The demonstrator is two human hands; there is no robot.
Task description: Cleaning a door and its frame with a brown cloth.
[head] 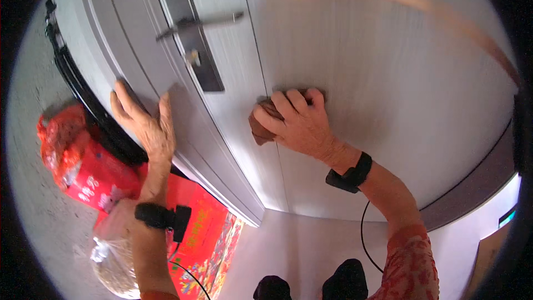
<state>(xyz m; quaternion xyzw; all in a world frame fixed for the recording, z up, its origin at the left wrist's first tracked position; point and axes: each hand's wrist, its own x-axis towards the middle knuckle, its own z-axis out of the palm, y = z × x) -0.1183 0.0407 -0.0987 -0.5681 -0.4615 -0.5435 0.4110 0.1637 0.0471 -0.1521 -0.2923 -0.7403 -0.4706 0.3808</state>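
My right hand (297, 121) grips a bunched brown cloth (263, 127) and presses it against the pale wood-grain door (358, 71), below the handle. Spread fingers mark my left hand (145, 123), which rests on or close to the grey door frame (125, 21) with nothing in it. Above and between my hands is a dark lock plate (208, 68) with a lever door handle (208, 23). A key or lock cylinder (193, 57) shows at the plate's edge. Both wrists wear a black strap with a small device.
Left of the frame stands a long black folded object (89, 96). Beside it on the grey floor are a red bag (104, 171) and a clear plastic bag (114, 268). A red printed mat (198, 229) lies by the threshold. Thin cables hang from both wrists. A cardboard box (491, 258) is at lower right.
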